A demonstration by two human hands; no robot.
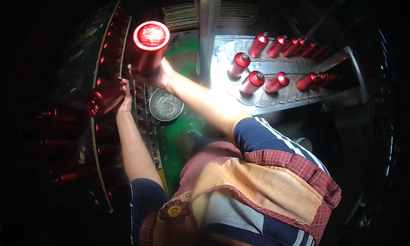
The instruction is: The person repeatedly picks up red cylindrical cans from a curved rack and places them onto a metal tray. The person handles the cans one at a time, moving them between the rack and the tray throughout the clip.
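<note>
In my right hand (162, 76) is a shiny red metal bottle (150, 60), its round base tipped up toward me and brightly lit. The fingers wrap around its lower part. Further left, my left hand (125, 101) grips a second red bottle (106, 95), which lies tilted with its base toward the near left. This one sits in shadow beside the edge of a rack (95, 135) that holds several more red bottles. The palm side of the left hand is partly hidden by its bottle.
To the right, a metal conveyor (273, 66) carries two rows of upright red bottles with narrow necks. A vertical metal post (208, 36) stands at its left end. A round metal pan (166, 105) rests below my right forearm, over a green floor (179, 135). Stacked sheets (183, 16) lie at the back.
</note>
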